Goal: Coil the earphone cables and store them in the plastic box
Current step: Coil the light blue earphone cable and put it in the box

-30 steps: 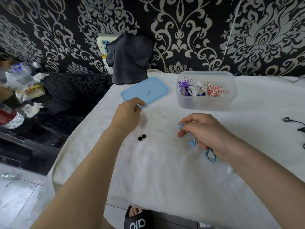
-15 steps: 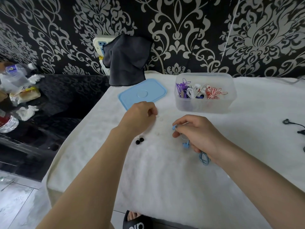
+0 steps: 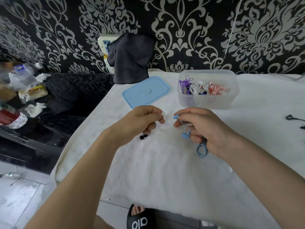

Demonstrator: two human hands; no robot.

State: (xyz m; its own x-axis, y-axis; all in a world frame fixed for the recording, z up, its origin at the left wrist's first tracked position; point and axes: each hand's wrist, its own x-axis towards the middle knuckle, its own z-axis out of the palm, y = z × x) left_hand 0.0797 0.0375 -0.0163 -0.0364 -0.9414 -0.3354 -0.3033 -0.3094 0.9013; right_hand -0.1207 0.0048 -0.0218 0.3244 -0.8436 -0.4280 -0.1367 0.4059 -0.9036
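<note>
Blue cable is bunched in your right hand (image 3: 208, 129): the fingers are curled closed around the blue earphones (image 3: 201, 147), with a coil of loops hanging out below the palm against the white cloth (image 3: 165, 171). One blue earbud (image 3: 185, 135) dangles beside your lower fingers, and the other earbud (image 3: 176, 116) is pinched at your thumb and forefinger, pointing toward your other hand.

Your left hand (image 3: 140, 120) is closed too, its fingers curled in, and the fingertips pinch a small white ear tip (image 3: 163, 114) just beside that upper earbud; the two do not touch. Two small black ear tips (image 3: 143, 136) lie on the cloth just under your left hand, close to its knuckles.

Beyond your hands, the clear plastic box (image 3: 208, 103) stands open on the cloth, holding coiled earphones in purple, white and red-and-white (image 3: 203, 88). Its light blue lid (image 3: 146, 91) lies flat to the left of the box, apart from it. A black earphone (image 3: 293, 119) rests on the cloth at the far right edge, well away from both hands.
</note>
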